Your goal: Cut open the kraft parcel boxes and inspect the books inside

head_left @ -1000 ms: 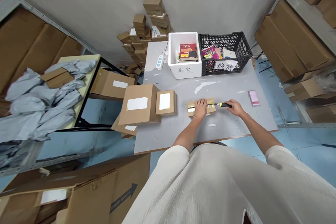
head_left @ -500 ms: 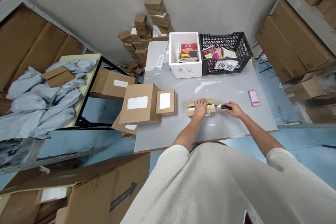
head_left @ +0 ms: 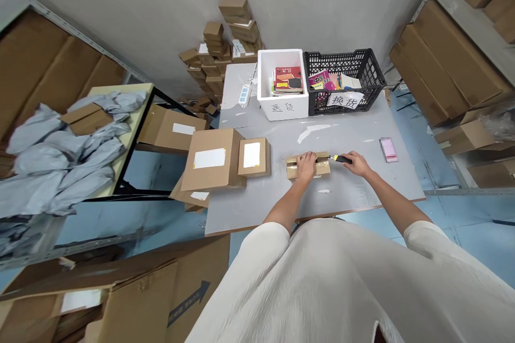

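A small cardboard box point(head_left: 322, 169) with shiny clear tape lies on the grey table in front of me. A dark slit runs along its top. My left hand point(head_left: 306, 165) rests across the box with its fingers bent over the top, holding it down and covering part of the slit. My right hand point(head_left: 357, 163) is closed around the black and yellow handle of a utility knife point(head_left: 343, 159). The knife's blade end points left at the box's right upper edge; whether its tip touches the cardboard is too small to tell.
On the grey table point(head_left: 277, 201), a larger box point(head_left: 207, 174) and a smaller labelled box point(head_left: 263, 163) stand left. Behind are a white foam box point(head_left: 284, 109) and a black crate point(head_left: 368, 99), both with books. A power strip point(head_left: 244, 95) and pink blurred item point(head_left: 388, 150) lie nearby.
The knife and my right hand have shifted slightly up, toward the box's far edge. The slit in the box top looks wider. My left hand stays on the box.
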The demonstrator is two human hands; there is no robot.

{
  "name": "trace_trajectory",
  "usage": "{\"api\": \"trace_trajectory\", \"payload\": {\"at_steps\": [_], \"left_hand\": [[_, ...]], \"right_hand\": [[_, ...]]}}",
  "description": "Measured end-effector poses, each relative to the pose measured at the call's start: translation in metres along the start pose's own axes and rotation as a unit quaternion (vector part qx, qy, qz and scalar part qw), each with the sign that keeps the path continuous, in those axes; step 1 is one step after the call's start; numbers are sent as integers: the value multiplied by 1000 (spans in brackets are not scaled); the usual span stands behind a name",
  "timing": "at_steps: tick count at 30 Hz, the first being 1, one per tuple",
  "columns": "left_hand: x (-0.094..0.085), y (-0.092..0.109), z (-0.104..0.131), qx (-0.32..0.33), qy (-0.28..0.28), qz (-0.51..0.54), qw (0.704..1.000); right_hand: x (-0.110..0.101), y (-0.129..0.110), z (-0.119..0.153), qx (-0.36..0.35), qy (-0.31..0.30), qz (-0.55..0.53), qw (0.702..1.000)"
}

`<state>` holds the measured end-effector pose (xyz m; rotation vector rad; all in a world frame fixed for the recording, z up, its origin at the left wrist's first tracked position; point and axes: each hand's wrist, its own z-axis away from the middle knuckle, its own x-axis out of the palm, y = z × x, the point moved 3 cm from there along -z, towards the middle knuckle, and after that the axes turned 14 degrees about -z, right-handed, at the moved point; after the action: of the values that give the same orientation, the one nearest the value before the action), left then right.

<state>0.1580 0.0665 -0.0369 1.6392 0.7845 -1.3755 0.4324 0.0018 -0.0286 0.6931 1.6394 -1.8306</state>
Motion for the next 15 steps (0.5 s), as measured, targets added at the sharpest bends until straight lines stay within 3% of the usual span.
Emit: {"api": "trace_trajectory", "payload": {"at_steps": [9, 12, 15], "left_hand": [[-10, -2, 20, 30, -52, 64, 996], [-18, -19, 31, 59, -67, 57, 994], [-24, -46, 48, 29, -63, 36, 997]], "right_hand": [[-17, 28, 5, 49, 35, -36, 998], [-10, 29, 11, 59, 41, -73, 995], [4, 21, 14, 64, 47, -121, 989]]}}
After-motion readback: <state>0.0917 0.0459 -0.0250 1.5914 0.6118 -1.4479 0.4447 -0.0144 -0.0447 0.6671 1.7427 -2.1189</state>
